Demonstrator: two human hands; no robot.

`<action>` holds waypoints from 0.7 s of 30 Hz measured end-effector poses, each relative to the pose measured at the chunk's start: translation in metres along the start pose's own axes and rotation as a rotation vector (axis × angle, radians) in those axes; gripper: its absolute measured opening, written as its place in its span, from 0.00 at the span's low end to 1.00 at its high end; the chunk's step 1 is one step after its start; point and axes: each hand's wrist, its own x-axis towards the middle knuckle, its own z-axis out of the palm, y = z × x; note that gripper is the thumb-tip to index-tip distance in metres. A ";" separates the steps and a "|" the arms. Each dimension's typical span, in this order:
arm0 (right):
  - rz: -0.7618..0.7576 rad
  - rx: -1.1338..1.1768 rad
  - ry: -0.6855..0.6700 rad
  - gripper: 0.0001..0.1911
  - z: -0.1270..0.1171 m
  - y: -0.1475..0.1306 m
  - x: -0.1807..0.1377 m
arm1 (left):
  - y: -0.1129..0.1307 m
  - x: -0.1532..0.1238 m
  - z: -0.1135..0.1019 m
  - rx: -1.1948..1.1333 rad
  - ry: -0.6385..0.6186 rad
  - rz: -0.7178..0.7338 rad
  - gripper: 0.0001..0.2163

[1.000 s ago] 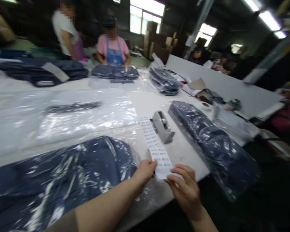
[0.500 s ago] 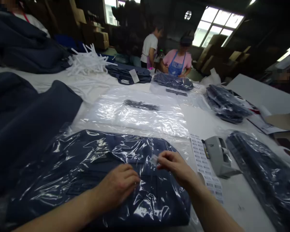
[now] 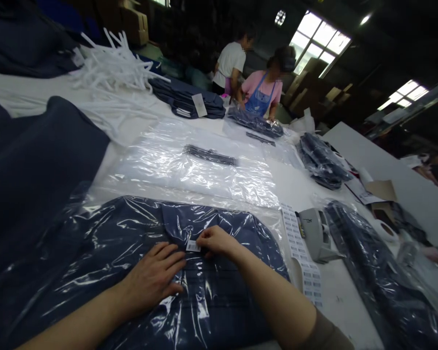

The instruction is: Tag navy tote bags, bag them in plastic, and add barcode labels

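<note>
A navy fabric item in a clear plastic bag (image 3: 237, 296) lies flat in front of me; its exact kind is hard to tell through the shiny film. My left hand (image 3: 155, 272) rests on the film with its fingers spread. Between the thumb and fingers of my right hand (image 3: 215, 241) is the edge of a small white printed sticker (image 3: 192, 246), which lies at the bag's surface just beyond the left fingertips. Whether the sticker is stuck down, I cannot tell.
Right of the bag are a sheet of barcode labels (image 3: 295, 238), a grey dispenser (image 3: 315, 233) and another bagged navy item (image 3: 372, 272). Clear bags (image 3: 204, 180) lie beyond, with white strips (image 3: 113, 65) farther left. Two people (image 3: 261, 95) stand across the table.
My right hand has moved left with the sticker and brought it down near the left hand. My left hand has shifted left and its fingers have spread flat. The view has tilted.
</note>
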 end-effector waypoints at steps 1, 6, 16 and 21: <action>0.005 -0.012 0.004 0.05 0.000 0.001 0.001 | 0.000 0.000 -0.001 -0.009 0.005 -0.002 0.20; 0.018 -0.077 0.009 0.04 0.002 0.004 0.006 | -0.002 0.002 -0.002 -0.077 0.017 -0.028 0.19; -0.059 -0.362 0.167 0.14 0.008 0.000 -0.017 | -0.032 0.009 0.023 -0.018 -0.146 0.105 0.26; -0.533 -0.758 0.238 0.37 0.032 0.023 -0.043 | -0.035 0.007 0.031 -0.050 -0.180 0.104 0.28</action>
